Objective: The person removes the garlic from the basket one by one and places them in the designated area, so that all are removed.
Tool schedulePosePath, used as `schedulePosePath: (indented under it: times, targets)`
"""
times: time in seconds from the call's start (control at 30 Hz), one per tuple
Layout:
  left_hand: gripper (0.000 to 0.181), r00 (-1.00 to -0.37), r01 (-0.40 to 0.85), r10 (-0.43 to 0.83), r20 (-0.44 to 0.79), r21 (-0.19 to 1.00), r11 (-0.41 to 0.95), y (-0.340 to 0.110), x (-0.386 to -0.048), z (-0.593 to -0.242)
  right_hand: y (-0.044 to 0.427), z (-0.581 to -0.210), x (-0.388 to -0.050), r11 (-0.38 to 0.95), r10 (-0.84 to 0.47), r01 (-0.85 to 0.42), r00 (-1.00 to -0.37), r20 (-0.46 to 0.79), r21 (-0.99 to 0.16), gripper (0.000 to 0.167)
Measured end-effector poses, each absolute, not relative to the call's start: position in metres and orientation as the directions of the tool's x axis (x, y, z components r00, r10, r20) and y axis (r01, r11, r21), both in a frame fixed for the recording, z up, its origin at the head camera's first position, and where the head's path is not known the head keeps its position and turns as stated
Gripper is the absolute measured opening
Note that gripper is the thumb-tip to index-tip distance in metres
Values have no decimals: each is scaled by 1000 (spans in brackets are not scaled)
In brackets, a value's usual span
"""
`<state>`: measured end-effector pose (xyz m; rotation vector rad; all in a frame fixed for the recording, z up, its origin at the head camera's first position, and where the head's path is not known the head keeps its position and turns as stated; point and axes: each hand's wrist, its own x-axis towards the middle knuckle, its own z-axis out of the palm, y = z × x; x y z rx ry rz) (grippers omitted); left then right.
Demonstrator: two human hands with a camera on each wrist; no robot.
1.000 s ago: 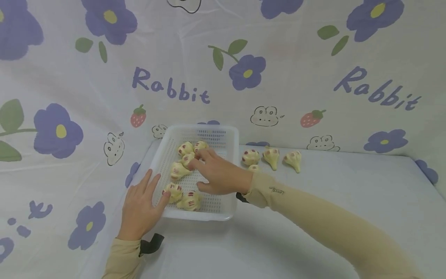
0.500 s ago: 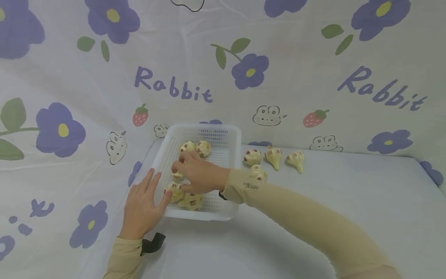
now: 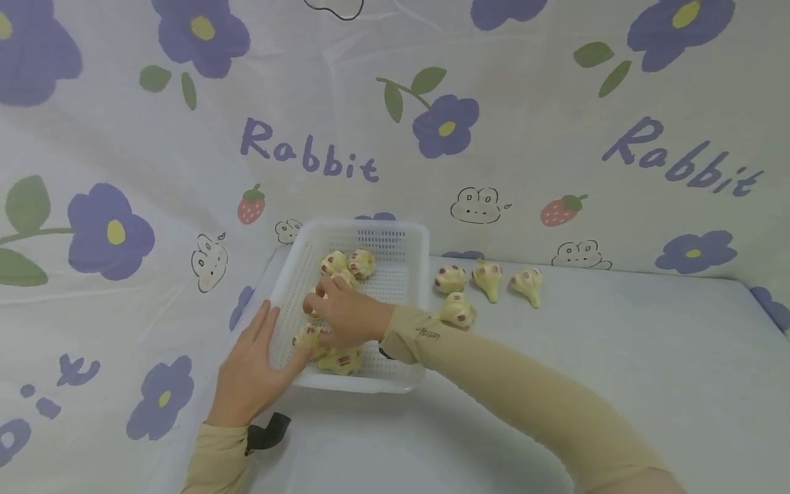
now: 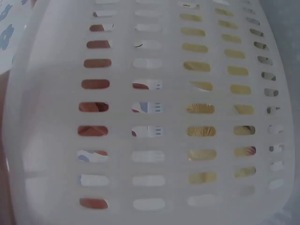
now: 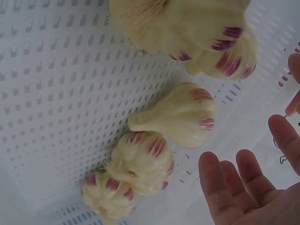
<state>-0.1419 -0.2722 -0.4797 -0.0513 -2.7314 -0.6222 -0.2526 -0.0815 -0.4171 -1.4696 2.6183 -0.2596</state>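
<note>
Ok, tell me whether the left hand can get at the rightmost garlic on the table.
Probably not as things stand: the basket and the right forearm lie between the left hand and that garlic.

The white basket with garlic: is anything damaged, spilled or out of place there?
Nothing clearly stands out. The basket stands upright without visible damage, garlic bulbs inside it. Four more bulbs lie on the table to its right, but nothing shows they spilled.

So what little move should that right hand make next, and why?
Probably curl the right hand round the middle garlic bulb in the basket: the fingers look open and apart from it, while the left hand rests at the basket's edge.
</note>
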Motion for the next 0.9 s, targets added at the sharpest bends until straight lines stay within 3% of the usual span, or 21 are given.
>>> schedulePosePath:
  times: [0.37, 0.6, 0.9]
  targets:
    - [106, -953, 135, 4, 302, 411, 902, -279, -139, -483, -103, -425, -251, 513, -858, -834, -502, -110, -202, 50]
    - [117, -972, 132, 32, 232, 432, 892, -281, -138, -479, -116, -439, -253, 513, -858, -849, -501, -118, -125, 48]
    - [119, -966, 157, 49, 252, 428, 890, -281, -139, -479, -129, -453, -249, 526, -849, -844, -517, -110, -101, 43]
